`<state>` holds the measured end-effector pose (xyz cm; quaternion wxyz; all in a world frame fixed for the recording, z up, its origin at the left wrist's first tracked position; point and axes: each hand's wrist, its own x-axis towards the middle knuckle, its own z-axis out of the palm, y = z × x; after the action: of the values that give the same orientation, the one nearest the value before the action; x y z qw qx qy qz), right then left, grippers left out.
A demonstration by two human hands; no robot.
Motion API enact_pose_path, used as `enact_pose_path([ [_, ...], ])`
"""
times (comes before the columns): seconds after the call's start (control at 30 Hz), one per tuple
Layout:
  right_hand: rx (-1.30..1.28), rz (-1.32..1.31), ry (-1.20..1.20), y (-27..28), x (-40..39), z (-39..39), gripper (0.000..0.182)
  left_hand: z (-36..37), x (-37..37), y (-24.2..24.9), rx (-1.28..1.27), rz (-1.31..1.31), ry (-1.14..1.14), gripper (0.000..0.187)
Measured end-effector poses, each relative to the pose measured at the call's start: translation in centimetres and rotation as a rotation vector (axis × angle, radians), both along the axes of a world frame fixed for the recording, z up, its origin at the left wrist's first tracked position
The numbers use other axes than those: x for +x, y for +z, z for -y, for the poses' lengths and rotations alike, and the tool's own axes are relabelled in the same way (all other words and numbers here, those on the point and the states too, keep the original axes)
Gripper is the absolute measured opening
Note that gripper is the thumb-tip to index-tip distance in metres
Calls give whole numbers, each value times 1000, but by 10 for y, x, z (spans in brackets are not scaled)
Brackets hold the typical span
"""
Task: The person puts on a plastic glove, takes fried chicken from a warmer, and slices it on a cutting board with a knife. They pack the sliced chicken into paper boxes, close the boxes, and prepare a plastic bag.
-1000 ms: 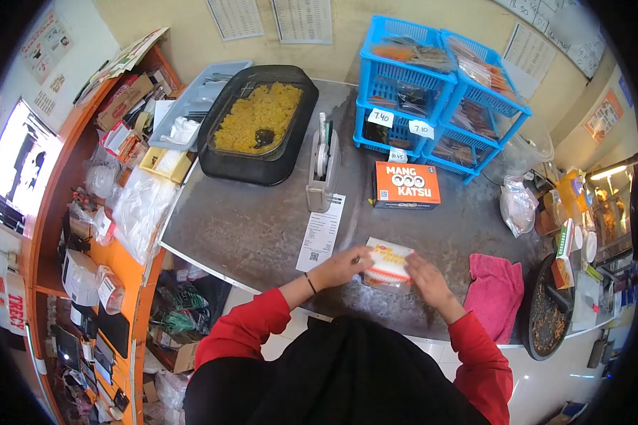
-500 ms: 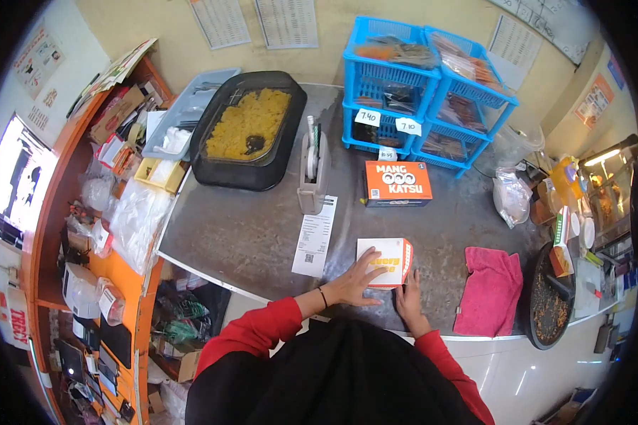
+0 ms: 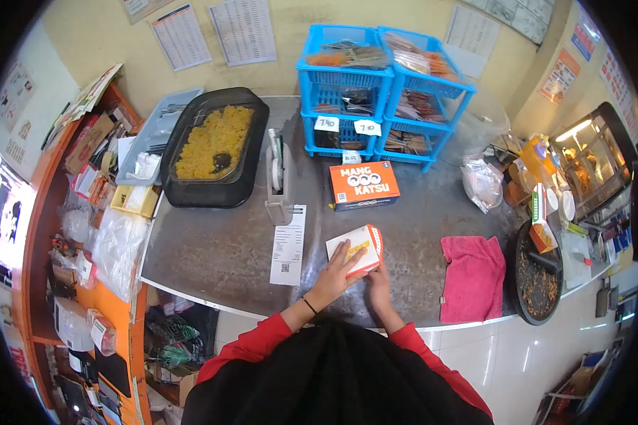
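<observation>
A small white box with orange edges and yellow lettering (image 3: 347, 248) is at the front of the grey table, turned at a slant. My left hand (image 3: 336, 273) lies over its top and near-left side, fingers spread across the lettering. At the box's near-right corner is my right hand (image 3: 379, 287), its fingertips partly hidden by the box. Behind the box stands an orange box marked Mang Katsu (image 3: 364, 185). To the left, a long printed receipt (image 3: 288, 248) lies beside a grey tape dispenser (image 3: 279, 188).
Yellow food fills a black tray (image 3: 170, 166) at the back left. Blue stacked baskets (image 3: 386, 120) hold packets. Rightward are a pink cloth (image 3: 471, 280), a foil-like bag (image 3: 482, 183) and a black round pan (image 3: 535, 290). Orange shelving (image 3: 117, 304) stands left.
The camera view has shifted. The white box has turned and now looks tilted, with my left hand further over it and my right hand closer under its near edge.
</observation>
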<state>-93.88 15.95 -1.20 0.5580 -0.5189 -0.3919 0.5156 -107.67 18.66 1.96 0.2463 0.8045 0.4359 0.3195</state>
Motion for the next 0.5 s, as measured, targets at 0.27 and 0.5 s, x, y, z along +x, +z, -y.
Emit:
enact_pose_path([
  [0.27, -269, 13, 234, 19, 4, -24, 49, 22, -19, -12, 129, -71, -28, 49],
  [0.5, 58, 182, 77, 37, -68, -39, 63, 34, -60, 9, 296, 47, 284, 65],
])
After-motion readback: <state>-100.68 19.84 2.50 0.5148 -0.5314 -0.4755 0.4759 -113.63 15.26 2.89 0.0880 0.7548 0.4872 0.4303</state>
